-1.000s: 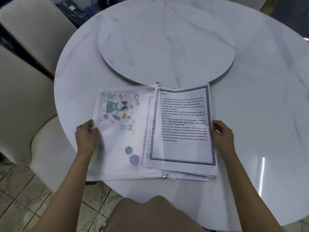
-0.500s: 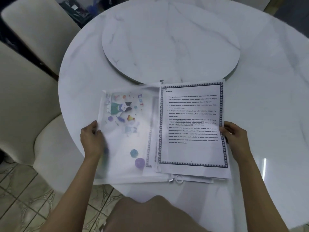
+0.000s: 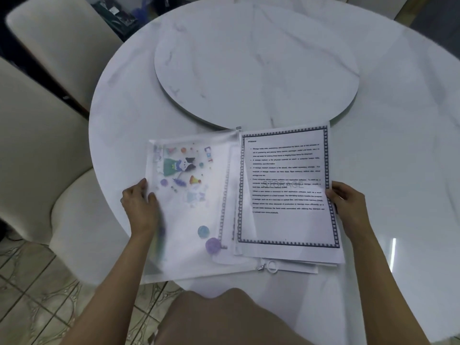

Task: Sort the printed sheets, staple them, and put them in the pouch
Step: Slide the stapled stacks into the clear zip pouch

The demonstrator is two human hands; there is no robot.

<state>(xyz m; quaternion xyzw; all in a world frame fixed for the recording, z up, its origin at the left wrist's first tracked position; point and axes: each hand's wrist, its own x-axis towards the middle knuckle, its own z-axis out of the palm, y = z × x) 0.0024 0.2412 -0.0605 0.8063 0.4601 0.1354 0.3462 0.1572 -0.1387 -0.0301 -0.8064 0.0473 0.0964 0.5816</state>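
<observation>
Currently, head view: left hand (image 3: 138,205) grips the pouch (image 3: 194,220) at its left edge; right hand (image 3: 348,202) pinches the sheets (image 3: 286,225) at their right edge. Sheets have slid farther right out of the pouch on the worktop (image 3: 398,145); sorting probably comes next.

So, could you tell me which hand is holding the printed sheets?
The right hand, pinching the right edge of the bordered top sheet; the left hand grips the pouch instead.
</observation>
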